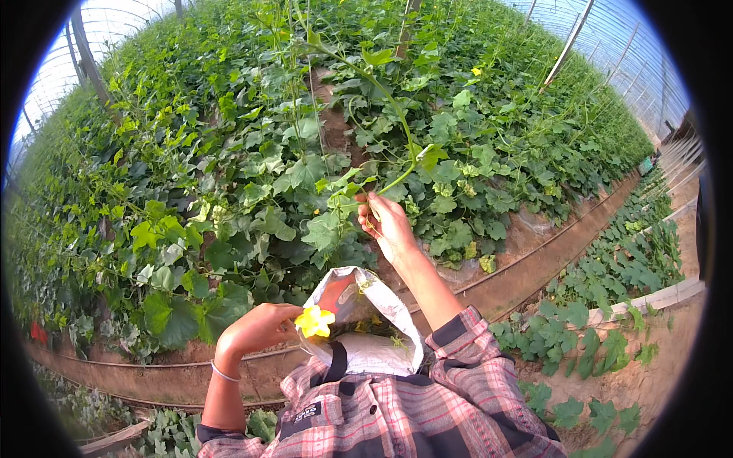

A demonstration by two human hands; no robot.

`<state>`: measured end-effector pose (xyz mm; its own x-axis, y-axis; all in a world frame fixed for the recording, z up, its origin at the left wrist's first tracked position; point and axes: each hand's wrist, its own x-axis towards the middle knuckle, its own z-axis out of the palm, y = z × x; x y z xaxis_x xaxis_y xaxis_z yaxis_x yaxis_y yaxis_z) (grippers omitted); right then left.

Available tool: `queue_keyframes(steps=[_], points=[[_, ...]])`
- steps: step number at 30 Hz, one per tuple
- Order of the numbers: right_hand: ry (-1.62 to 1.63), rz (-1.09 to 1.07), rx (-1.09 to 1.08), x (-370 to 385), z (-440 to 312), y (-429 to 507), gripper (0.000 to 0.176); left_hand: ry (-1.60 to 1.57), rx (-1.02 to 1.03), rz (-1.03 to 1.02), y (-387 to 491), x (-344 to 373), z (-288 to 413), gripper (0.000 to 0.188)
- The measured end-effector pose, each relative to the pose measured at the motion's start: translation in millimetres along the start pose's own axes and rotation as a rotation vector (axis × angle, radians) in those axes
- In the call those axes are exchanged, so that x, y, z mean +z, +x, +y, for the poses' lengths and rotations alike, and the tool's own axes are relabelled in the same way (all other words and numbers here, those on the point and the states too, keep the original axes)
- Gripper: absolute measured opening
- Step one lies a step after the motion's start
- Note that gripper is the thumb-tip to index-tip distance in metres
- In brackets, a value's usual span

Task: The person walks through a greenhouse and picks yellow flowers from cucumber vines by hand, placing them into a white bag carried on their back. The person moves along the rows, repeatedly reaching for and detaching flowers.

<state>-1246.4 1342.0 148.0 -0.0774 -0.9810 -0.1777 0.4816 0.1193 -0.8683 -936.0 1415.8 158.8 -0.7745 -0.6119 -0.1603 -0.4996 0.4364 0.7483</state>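
My right hand (pixel 386 220) pinches a green climbing vine stem (pixel 404 123) between thumb and fingers; the stem arches up and to the left, with leaves and thin tendrils on it. My left hand (pixel 266 326) is at the left rim of an open white bag (pixel 395 303) worn at my front, with a yellow flower (pixel 315 322) at its fingertips. The bag holds some greenery and yellow bits. A dark strap (pixel 338 360) crosses its near left side.
Dense leafy vines (pixel 252 172) fill the ground ahead. Vertical strings (pixel 314 109) and posts (pixel 567 43) rise among them inside an arched greenhouse. A soil channel (pixel 527 269) curves past at my front. More plants (pixel 624 263) grow to the right beside a pale kerb (pixel 658 297).
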Motion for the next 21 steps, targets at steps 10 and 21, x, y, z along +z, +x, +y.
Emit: queue_keyframes(steps=[10, 21], points=[[0.023, 0.022, 0.093, 17.3, 14.2, 7.8, 0.028, -0.187, 0.232, 0.639, 138.4, -69.8, 13.3, 0.031], [-0.024, -0.161, 0.095, -10.2, 13.5, 25.2, 0.028, -1.267, 0.279, 0.637, 144.7, -126.3, 60.4, 0.042]])
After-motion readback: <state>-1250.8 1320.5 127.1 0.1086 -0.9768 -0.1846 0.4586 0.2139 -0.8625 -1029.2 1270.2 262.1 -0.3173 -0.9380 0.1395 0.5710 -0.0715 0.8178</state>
